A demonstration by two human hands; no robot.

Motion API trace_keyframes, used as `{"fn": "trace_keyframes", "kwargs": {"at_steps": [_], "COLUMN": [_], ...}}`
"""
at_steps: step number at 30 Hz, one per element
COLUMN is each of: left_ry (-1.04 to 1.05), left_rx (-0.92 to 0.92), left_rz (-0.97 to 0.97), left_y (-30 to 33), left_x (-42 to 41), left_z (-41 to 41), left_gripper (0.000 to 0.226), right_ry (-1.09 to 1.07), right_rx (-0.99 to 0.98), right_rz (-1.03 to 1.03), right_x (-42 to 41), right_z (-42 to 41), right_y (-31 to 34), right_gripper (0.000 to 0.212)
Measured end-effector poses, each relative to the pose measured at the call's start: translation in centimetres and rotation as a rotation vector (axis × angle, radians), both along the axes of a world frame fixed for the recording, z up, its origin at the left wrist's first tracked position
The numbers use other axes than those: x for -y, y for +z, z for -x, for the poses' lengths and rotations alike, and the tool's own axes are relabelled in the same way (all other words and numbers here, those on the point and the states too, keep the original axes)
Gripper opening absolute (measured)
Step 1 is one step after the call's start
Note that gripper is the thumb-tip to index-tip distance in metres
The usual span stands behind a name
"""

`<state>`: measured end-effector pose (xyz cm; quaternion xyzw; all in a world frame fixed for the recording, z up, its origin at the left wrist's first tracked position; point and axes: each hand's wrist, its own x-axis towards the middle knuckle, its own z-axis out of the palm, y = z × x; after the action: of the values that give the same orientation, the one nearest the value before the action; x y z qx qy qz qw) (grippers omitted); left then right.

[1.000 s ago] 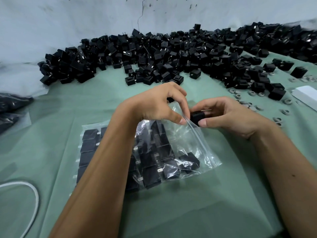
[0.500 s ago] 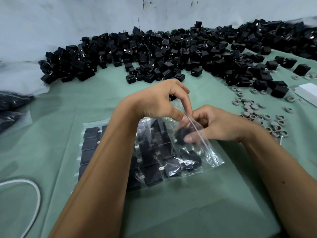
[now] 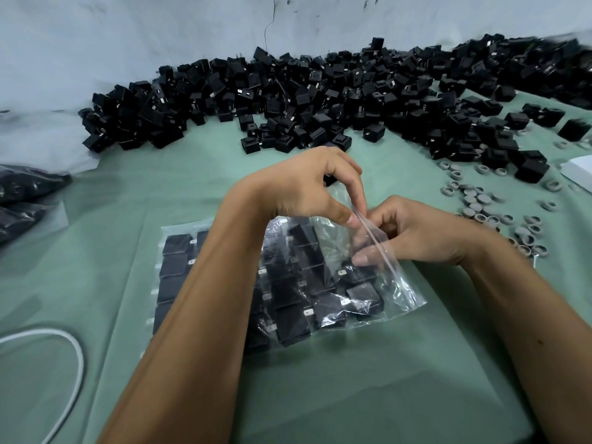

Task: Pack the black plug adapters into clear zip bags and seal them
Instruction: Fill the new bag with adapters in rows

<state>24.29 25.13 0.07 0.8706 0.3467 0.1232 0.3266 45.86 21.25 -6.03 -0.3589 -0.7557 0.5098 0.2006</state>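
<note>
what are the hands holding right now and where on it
The left hand pinches the clear zip bag by the upper lip of its open mouth. The right hand has its fingers inside the mouth; whether they grip an adapter cannot be told.

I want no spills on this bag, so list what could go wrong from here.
1. The left hand only pinches the mouth of the zip bag; a slip may let it close on the right hand reaching inside.
2. The adapters in the bag near the open mouth sit crooked and could slide out.
</note>
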Motion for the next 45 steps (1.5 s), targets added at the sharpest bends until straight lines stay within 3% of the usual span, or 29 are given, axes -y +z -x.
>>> {"fn": "trace_keyframes", "kwargs": {"at_steps": [3,9,21,24,27,29,31,35,38,41,45], "left_ry": [0.007,0.009,0.008,0.008,0.049,0.053,0.057,0.057,0.047,0.035,0.036], "left_rx": [0.001,0.001,0.005,0.011,-0.007,-0.029,-0.048,-0.027,-0.014,-0.014,-0.02], "left_rz": [0.006,0.007,0.027,0.03,0.088,0.113,0.121,0.126,0.122,0.121,0.108], "left_y": [0.0,0.1,-0.3,-0.6,-0.9,-1.2,-1.4,-1.4,-1.4,-1.3,-1.3], "left_x": [0.1,0.2,0.0,-0.2,-0.4,-0.6,-0.7,-0.8,-0.9,-1.0,-1.1], "left_z": [-0.1,-0.2,-0.1,0.1,0.1,0.1,0.1,0.4,0.7,0.8,0.7], "left_gripper": [0.021,0.023,0.016,0.014,0.015,0.016,0.015,0.014,0.013,0.013,0.013], "right_ry": [0.016,0.01,-0.084,-0.288,-0.748,-0.976,-0.937,-0.557,-0.375,-0.398,-0.49], "right_rx": [0.033,0.089,0.035,0.06,0.068,0.211,0.325,0.667,0.864,0.877,0.723], "right_rz": [-0.037,-0.073,-0.016,-0.05,-0.119,-0.256,-0.41,-0.721,-0.804,-0.824,-0.868], "right_x": [-0.1,0.3,0.3,-0.4,-2.3,-4.1,-5.9,-10.4,-12.8,-13.2,-11.4], "right_z": [0.2,1.1,-0.1,-0.8,-0.7,0.0,0.9,2.5,3.5,3.4,2.9], "right_y": [-0.2,0.0,0.3,0.3,-0.8,-1.3,-1.3,-1.0,-0.9,-1.2,-1.3], "right_gripper": [0.005,0.026,0.016,0.019,0.016,0.01,0.007,0.05,0.068,0.066,0.042]}}
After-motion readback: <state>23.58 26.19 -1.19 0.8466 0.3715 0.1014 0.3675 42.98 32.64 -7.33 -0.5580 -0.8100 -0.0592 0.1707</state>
